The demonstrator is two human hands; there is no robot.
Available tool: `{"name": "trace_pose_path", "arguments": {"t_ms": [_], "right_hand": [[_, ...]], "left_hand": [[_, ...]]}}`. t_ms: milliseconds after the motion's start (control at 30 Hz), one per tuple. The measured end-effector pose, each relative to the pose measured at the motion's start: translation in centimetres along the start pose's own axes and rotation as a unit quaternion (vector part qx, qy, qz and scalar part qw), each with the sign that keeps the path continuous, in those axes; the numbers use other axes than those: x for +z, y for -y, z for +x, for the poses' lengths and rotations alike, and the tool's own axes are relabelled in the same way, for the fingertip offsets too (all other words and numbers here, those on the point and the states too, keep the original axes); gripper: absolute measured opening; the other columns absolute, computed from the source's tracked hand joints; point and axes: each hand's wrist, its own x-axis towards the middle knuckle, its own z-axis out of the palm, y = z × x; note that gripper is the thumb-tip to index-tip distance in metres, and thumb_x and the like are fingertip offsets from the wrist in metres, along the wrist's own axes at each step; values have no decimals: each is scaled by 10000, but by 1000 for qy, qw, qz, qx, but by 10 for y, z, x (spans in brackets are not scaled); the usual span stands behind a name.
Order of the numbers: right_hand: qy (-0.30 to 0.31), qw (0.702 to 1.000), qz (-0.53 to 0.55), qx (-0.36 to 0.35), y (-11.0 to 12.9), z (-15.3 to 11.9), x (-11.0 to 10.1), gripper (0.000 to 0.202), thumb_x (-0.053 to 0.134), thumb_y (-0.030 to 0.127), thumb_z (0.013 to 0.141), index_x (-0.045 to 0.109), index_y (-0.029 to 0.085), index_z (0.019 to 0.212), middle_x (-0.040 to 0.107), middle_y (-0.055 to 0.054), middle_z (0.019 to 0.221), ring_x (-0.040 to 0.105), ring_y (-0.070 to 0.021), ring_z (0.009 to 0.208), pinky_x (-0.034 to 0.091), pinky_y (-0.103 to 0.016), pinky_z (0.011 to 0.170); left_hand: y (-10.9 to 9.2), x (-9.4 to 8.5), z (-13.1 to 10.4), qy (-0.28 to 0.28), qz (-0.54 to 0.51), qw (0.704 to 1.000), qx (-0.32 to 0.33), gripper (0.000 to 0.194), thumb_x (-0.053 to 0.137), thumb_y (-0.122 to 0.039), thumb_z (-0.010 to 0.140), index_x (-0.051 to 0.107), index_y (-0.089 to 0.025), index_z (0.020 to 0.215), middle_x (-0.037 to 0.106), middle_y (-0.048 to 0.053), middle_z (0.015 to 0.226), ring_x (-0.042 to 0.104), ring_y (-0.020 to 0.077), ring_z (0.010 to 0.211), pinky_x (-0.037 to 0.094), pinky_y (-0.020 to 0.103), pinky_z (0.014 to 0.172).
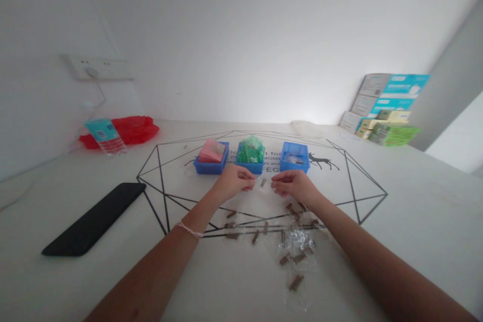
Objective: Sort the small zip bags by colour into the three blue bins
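Observation:
My left hand (237,180), with a band on its wrist, is closed in a pinch at the left edge of a small clear plastic bag. My right hand (292,183) is pinched closed at the bag's right side. A short brown piece (263,182) shows inside the bag between the two hands. Just beyond them stand three blue bins: the left bin (209,168) holds pink packets (212,151), the middle bin (249,167) holds green packets (251,149), and the right bin (295,165) has clear packets low inside.
Several clear bags with brown pieces (296,282) lie scattered nearer me. A long black object (96,219) is at the left. Behind it are a red plastic bag (138,130) and a blue-and-clear packet (101,131). Stacked boxes (396,88) stand at the back right.

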Motion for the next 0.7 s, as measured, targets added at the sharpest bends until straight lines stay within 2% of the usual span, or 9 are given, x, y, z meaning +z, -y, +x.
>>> {"name": "trace_pose_path", "arguments": {"t_ms": [133,233,333,433,533,633,700], "right_hand": [[-29,998,46,-26,7,-1,-1,249,891,268,571,739,147,727,729,-44,631,698,-166,582,597,-256,531],[-100,989,87,-63,12,2,-12,264,891,310,606,735,159,757,757,-68,719,743,-221,700,654,-345,687],[-164,978,97,-85,14,6,-29,238,854,321,669,723,166,793,772,-95,790,757,-258,798,645,-404,807],[-219,970,29,-99,13,7,-44,235,800,301,713,726,148,875,773,-110,810,757,-274,826,615,-441,849],[-271,952,-77,-118,16,5,-47,271,733,292,745,732,135,966,776,-126,884,745,-284,868,581,-449,857],[-249,948,-123,-154,20,1,-39,222,660,282,784,729,149,948,772,-121,940,730,-259,872,566,-409,838],[-190,953,-164,-172,22,-2,-30,165,647,270,790,726,165,890,767,-96,886,715,-229,802,559,-379,799]], "left_hand": [[-3,0,-1,-1,-15,1000,4,90,796,-116,657,713,-132,686,694,30,582,637,122,535,553,254,587],[-3,0,0,-2,-13,1000,10,76,785,-144,672,712,-130,690,690,32,579,635,121,531,540,239,560],[-2,0,1,-4,-15,1000,9,88,785,-126,660,699,-131,670,678,24,566,624,117,519,529,238,550],[-1,0,1,-4,-21,1000,-2,97,780,-96,653,691,-133,660,667,20,551,622,122,520,530,251,563],[-1,0,1,-2,-23,1000,-5,97,769,-78,657,690,-134,663,666,21,551,624,126,529,530,257,569],[-2,0,1,0,-20,1000,-3,106,762,-62,652,683,-133,655,659,15,544,610,118,508,520,251,551],[-3,0,0,-3,-13,1000,-2,106,746,-51,654,680,-134,655,658,12,545,606,116,501,515,244,538]]}}
